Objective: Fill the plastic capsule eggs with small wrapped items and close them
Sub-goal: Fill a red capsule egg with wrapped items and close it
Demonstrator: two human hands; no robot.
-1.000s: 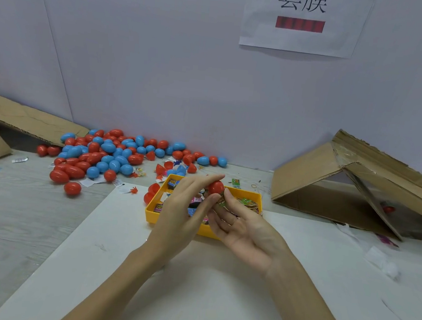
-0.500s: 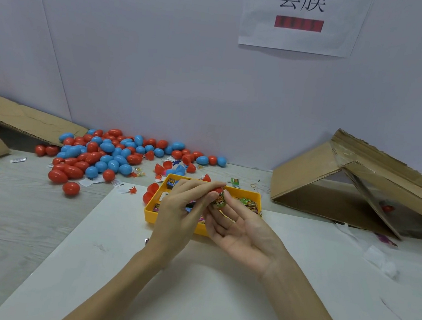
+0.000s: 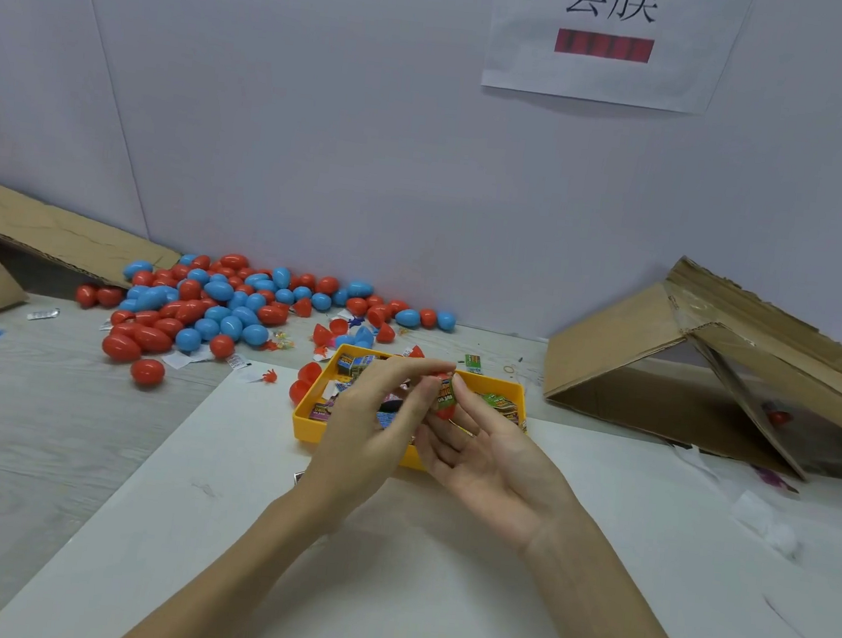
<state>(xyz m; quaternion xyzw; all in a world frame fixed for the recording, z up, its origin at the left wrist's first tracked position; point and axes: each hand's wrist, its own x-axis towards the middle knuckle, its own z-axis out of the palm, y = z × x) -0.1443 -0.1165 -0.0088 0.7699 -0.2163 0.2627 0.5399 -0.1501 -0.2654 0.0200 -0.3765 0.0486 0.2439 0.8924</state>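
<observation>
A white sheet [image 3: 432, 603] is spread over the pale wood-grain desk [image 3: 37, 436]. On the desk are seen a yellow tray [image 3: 306, 418], red and blue eggs [image 3: 214, 306], and cardboard pieces [image 3: 686, 375].

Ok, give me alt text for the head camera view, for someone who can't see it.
Two hands, the left hand and right hand, pinch a red capsule egg with a green wrapped item above a yellow tray of packets. Red and blue eggs are piled behind, near cardboard.
</observation>
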